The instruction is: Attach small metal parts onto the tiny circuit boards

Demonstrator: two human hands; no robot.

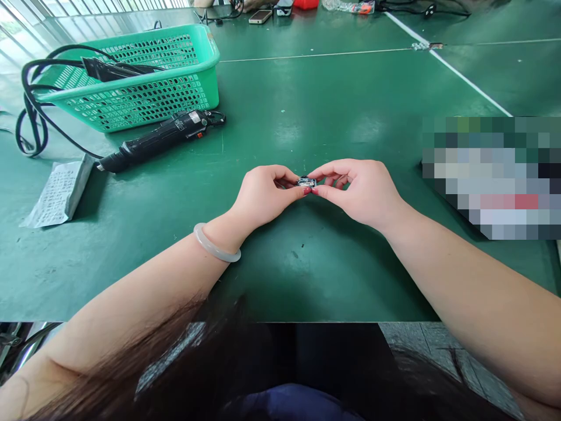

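Between my two hands is a small black and silver part (307, 182), too small to name for certain. My left hand (267, 192), with a pale bangle (214, 248) at the wrist, pinches its left end between thumb and fingers. The right end is pinched by the thumb and forefinger of my right hand (362, 186). Both hands are just above or resting on the green tabletop (307, 269); which of the two I cannot tell. Fingertips cover the part's ends.
To the left lies a black corded electric screwdriver (162, 137) before a green basket (144, 93) with a black tool in it. A written-on paper packet (59, 190) sits nearer. At the back are a phone (260, 16) and cables. A blurred patch (495, 175) hides something at right.
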